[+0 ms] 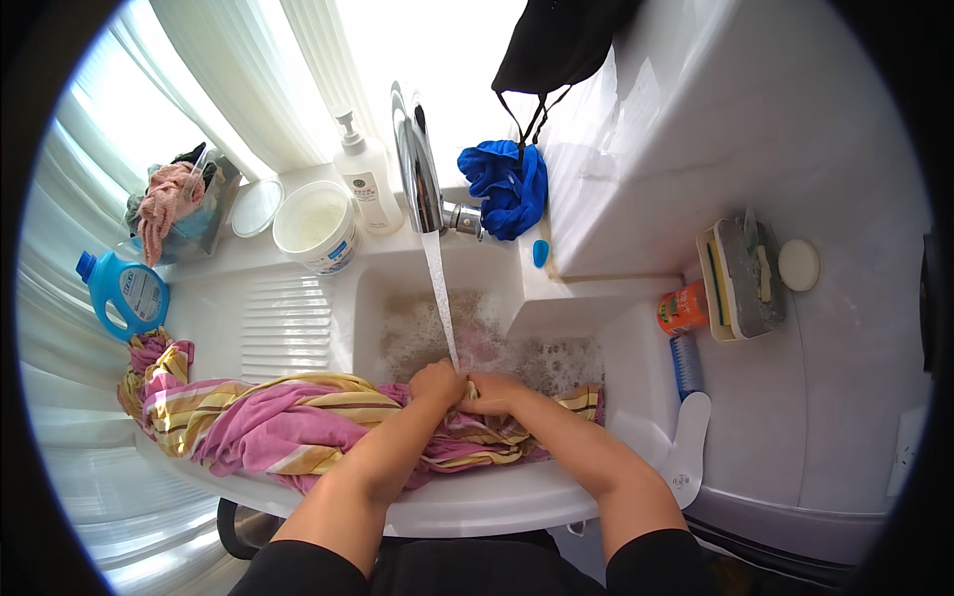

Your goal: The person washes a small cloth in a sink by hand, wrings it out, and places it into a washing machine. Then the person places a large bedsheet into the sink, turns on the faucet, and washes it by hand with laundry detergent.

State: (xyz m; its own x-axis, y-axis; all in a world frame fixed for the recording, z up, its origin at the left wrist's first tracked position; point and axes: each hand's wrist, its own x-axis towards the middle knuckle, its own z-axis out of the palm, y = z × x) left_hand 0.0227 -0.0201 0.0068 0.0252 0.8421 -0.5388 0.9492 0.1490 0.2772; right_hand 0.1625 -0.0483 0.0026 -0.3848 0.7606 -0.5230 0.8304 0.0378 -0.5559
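My left hand [435, 383] and my right hand [492, 392] are pressed together over the near side of a white sink basin [370, 298], both clenched on a pink, yellow and white striped cloth [283, 422]. The cloth trails left across the ribbed drainboard [286, 323] and right along the basin's near rim. A stream of water [440, 298] falls from the chrome tap [415, 164] onto the cloth just behind my knuckles. Soapy foam [542, 358] fills the basin.
A blue detergent bottle [124, 291], a white tub [316, 226], its lid [255, 207], a pump bottle [366, 174] and a basket of cloths [174, 204] stand behind the drainboard. A blue cloth [507, 184] hangs by the tap. An orange bottle [682, 308], blue brush [686, 363] and soap tray [740, 278] sit right.
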